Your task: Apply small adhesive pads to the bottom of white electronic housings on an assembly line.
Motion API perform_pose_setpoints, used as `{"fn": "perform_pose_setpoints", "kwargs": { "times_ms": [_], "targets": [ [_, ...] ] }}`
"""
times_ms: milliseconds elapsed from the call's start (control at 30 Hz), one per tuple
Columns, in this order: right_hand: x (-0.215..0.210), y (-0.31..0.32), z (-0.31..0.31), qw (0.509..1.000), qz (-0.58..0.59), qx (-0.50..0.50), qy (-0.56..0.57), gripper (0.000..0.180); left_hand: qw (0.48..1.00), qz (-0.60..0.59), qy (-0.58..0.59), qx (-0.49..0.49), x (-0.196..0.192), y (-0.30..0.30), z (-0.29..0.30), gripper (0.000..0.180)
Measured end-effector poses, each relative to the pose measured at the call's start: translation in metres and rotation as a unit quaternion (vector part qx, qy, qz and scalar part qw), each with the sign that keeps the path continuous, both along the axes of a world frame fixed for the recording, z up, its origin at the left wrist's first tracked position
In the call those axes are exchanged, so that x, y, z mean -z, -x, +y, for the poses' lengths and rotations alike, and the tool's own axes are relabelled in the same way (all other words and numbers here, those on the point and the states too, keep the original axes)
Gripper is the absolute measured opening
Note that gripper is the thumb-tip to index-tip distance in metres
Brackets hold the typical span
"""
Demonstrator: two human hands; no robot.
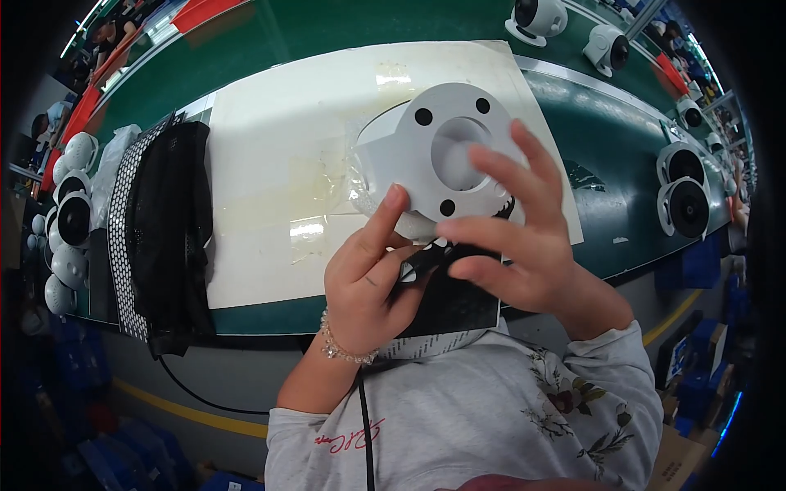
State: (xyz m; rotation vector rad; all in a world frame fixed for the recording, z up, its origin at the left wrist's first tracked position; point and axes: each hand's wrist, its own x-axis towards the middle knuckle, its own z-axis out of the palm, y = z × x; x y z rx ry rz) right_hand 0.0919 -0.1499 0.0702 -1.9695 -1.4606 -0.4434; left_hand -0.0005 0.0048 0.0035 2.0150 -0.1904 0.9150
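Two hands held one white round part (446,151) up over the surface (606,164). The part had three small dark holes and a big shallow dip in its middle. It was raised near the camera, above a white sheet (278,155) that lay on the green surface.

The left hand (372,274) came up from below. Its first finger pointed up and touched the lower edge of the part, and the other fingers (401,270) were curled in toward the palm. A shiny bead bracelet (344,348) sat on that wrist. The right hand (524,245) held the part from the right side, its fingers spread over the rim and grasping it. Some thin clear plastic (364,176) hung at the part's left side.

Under the hands lay a dark flat piece with white marks (450,303); what it was could not be told. A black mesh cloth (168,221) lay on the left of the sheet. More white round cameras (70,217) stood in a row at the far left, and others (684,204) stood at the right and top of the surface. A black cable (364,425) ran down over the person's grey flowered top (491,417).
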Motion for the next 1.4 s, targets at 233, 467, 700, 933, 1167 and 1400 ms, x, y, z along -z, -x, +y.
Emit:
{"fn": "perform_pose_setpoints", "kwargs": {
  "times_ms": [233,467,700,933,1167,1400],
  "targets": [
    [0.006,0.003,0.002,0.996,-0.065,-0.056,-0.005,0.013,0.995,-0.04,-0.084,-0.045,-0.006,0.002,-0.002,0.033],
    [0.002,-0.032,-0.016,0.991,0.092,0.055,-0.082,0.006,0.993,-0.009,-0.107,-0.049,-0.008,0.001,-0.004,0.032],
    [0.005,-0.022,-0.025,0.994,0.075,0.082,-0.004,0.012,0.989,0.009,-0.137,-0.052,-0.008,0.0,-0.002,0.026],
    [0.008,-0.024,-0.032,0.955,-0.255,0.147,0.039,0.032,0.992,0.002,-0.118,-0.053,-0.002,0.0,-0.003,0.028],
    [-0.04,-0.076,0.015,0.995,-0.075,-0.024,0.054,0.043,0.991,-0.024,-0.127,-0.043,0.003,0.005,-0.003,0.034],
    [-0.068,-0.156,0.052,0.897,0.423,-0.052,0.116,0.026,0.99,-0.021,-0.136,-0.002,0.0,0.014,0.007,0.026]
  ]
}}
